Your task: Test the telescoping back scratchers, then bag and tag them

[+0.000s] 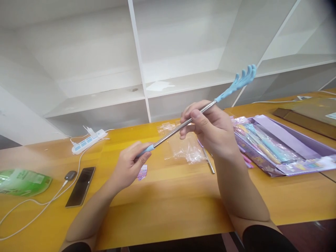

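A back scratcher [173,132] with a silver metal rod and a light-blue claw-shaped head slants up to the right above the table. My left hand [130,162] is closed around its blue handle end. Higher on the rod, my right hand [210,127] pinches the metal between thumb and fingers, just below the blue head. Beneath my hands lie crumpled clear plastic wrappers [187,148], a loose metal rod [209,161] and a small purple printed card [142,172].
On the right, a purple box [270,171] holds several wrapped back scratchers [270,143], with a cardboard box [309,115] behind. A power strip [89,141], phone [81,186], cables and green bag [25,182] lie left. White shelves [183,82] rise at the table's back.
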A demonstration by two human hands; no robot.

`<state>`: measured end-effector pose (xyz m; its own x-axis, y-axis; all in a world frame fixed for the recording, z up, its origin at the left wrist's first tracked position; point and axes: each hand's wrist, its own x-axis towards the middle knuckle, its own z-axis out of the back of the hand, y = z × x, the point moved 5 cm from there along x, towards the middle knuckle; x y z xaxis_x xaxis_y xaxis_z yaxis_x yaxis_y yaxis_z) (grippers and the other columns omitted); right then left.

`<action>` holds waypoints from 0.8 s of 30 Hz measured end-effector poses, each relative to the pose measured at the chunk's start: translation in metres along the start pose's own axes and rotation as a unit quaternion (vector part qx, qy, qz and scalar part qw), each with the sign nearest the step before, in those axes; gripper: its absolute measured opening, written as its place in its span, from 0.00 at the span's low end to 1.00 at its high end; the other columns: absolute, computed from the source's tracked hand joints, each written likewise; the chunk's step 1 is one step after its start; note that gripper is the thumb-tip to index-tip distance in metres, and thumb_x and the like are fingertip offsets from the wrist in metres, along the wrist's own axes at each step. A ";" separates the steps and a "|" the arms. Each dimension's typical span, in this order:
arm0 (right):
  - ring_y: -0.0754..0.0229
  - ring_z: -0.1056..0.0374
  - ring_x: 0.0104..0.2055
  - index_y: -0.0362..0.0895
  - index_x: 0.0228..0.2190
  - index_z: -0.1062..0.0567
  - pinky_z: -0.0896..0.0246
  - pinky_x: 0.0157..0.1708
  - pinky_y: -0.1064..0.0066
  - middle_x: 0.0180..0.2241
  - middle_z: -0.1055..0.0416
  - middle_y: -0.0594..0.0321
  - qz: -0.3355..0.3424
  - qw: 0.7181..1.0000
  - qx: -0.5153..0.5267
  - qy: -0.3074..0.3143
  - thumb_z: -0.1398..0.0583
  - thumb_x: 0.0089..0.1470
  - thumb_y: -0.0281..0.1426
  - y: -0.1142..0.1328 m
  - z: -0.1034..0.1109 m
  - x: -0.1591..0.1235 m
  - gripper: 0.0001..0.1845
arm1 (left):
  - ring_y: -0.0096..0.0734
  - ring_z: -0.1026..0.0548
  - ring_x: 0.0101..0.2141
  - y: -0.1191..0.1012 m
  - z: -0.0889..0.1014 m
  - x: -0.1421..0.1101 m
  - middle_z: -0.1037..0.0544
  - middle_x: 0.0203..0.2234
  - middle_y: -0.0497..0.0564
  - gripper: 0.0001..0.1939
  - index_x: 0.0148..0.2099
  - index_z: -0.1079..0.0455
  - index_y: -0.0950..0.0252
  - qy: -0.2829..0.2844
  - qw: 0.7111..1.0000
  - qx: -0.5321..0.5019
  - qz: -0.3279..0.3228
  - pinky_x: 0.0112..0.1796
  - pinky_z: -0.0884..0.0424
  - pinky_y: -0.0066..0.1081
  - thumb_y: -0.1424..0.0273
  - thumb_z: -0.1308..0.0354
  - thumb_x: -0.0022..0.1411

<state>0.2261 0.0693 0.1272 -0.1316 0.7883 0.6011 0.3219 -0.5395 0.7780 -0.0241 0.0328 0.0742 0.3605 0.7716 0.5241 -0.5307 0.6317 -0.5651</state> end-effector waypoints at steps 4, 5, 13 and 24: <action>0.65 0.22 0.31 0.45 0.37 0.20 0.18 0.33 0.68 0.37 0.25 0.64 0.007 1.000 -0.006 0.021 0.33 0.69 0.40 -0.001 -0.003 -0.002 0.12 | 0.27 0.34 0.28 0.001 0.001 0.001 0.30 0.28 0.46 0.13 0.55 0.18 0.59 -0.048 0.999 0.015 0.000 0.31 0.38 0.29 0.63 0.43 0.79; 0.65 0.22 0.31 0.45 0.38 0.19 0.17 0.34 0.68 0.37 0.25 0.64 0.006 1.000 -0.005 0.028 0.34 0.69 0.40 -0.001 -0.003 -0.002 0.11 | 0.27 0.34 0.28 0.000 0.001 0.001 0.30 0.28 0.47 0.13 0.55 0.18 0.59 -0.056 0.998 0.018 -0.007 0.31 0.38 0.28 0.64 0.43 0.79; 0.58 0.18 0.41 0.47 0.40 0.13 0.15 0.40 0.63 0.38 0.22 0.58 0.002 0.995 -0.031 0.093 0.35 0.71 0.38 0.002 0.007 -0.005 0.11 | 0.26 0.33 0.28 -0.012 0.002 -0.007 0.30 0.30 0.48 0.18 0.63 0.21 0.57 -0.063 0.993 0.043 -0.085 0.30 0.38 0.28 0.74 0.42 0.77; 0.55 0.18 0.47 0.51 0.43 0.13 0.15 0.42 0.61 0.35 0.16 0.58 0.072 0.975 -0.090 0.192 0.39 0.73 0.31 0.020 -0.002 -0.013 0.12 | 0.27 0.31 0.28 -0.019 0.016 -0.007 0.30 0.28 0.47 0.10 0.54 0.20 0.59 0.049 0.996 -0.011 -0.070 0.31 0.36 0.27 0.72 0.42 0.78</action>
<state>0.2317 0.0482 0.1353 -0.4499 0.5496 0.7039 0.1977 -0.7073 0.6787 -0.0286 0.0143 0.0914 0.5028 0.6790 0.5349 -0.4542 0.7340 -0.5049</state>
